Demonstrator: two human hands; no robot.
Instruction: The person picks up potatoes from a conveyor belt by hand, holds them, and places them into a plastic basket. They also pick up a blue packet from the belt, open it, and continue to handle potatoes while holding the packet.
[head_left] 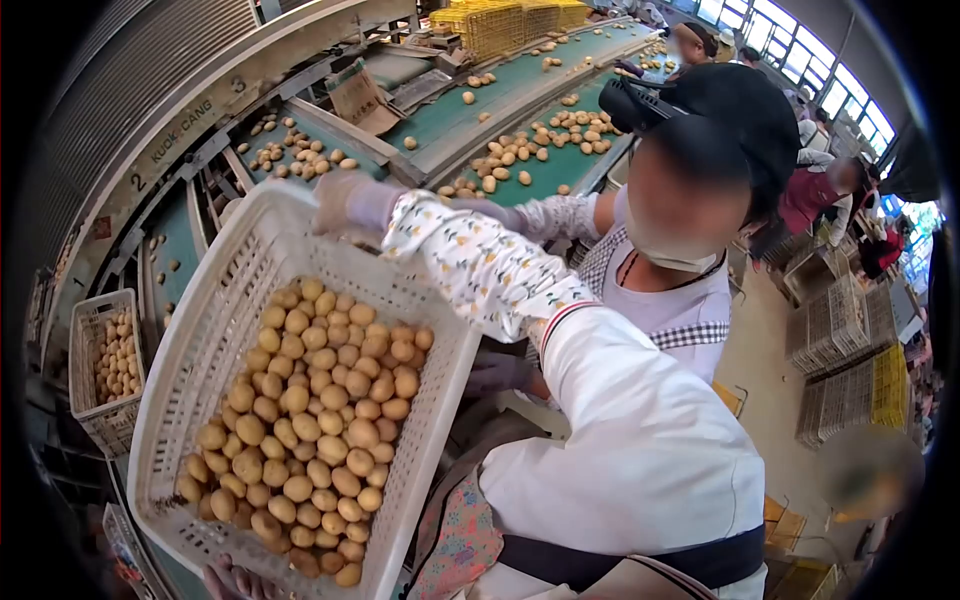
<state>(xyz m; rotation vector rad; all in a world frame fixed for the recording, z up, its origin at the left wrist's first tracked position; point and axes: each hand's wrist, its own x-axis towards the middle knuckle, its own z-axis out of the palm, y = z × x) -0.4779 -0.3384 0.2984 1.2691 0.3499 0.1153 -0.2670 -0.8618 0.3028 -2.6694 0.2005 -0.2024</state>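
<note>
A white plastic crate (455,385) of potatoes (310,420) is held tilted in front of me. My right hand (348,205), in a pale glove below a floral sleeve cuff, is closed over the crate's upper rim. At the bottom edge of the view, the gloved fingers of my left hand (238,580) curl at the crate's lower rim, with the rest of that hand out of sight. A co-worker's dark-gloved hand (500,372) is beside the crate's right wall; whether it touches cannot be made out.
Green conveyor belts (535,175) carry loose potatoes behind the crate. A second crate (105,410) of potatoes stands at left, near the numbered machine frame (180,135). The co-worker (670,270) is close on the right. Stacked crates (845,340) and other people are farther right.
</note>
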